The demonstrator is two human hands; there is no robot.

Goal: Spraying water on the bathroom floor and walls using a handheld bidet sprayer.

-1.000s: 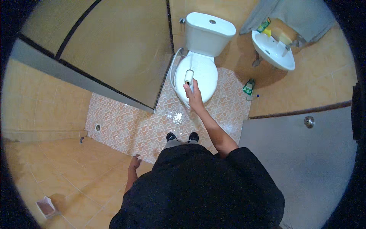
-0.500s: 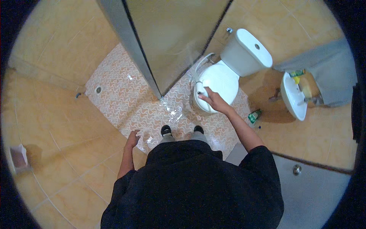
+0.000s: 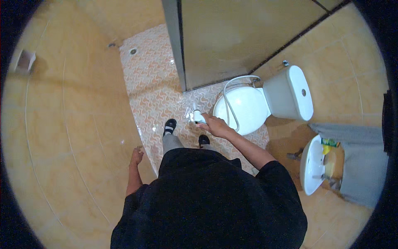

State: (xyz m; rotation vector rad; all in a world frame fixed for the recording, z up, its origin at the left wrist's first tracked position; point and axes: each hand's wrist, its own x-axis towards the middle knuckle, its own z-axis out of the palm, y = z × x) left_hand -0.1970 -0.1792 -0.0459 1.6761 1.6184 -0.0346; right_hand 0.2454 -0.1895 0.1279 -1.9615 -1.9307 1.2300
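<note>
My right hand [image 3: 210,123] grips a white hand sprayer [image 3: 197,116] over the patterned floor tiles [image 3: 146,70], just left of the toilet [image 3: 240,108]. A pale streak, apparently spray, shows at its head. Its hose [image 3: 225,95] loops across the toilet's closed seat to the wall behind. My left hand [image 3: 137,153] hangs at my side near the left wall, fingers loosely bent and apart, holding nothing. My feet in dark footwear stand on the wet, shiny floor below the sprayer.
A frosted partition [image 3: 248,35] with a grey post divides the room. A drain [image 3: 133,51] lies at the far left floor. At the right are a wall sink [image 3: 310,174] with green and yellow items and a hanging grey cloth [image 3: 360,166]. A small holder [image 3: 25,60] is on the left wall.
My view has turned left, so the toilet and sink appear further right and lower. The sprayer in my right hand has moved off the toilet seat to over the floor. My left foot has stepped forward.
</note>
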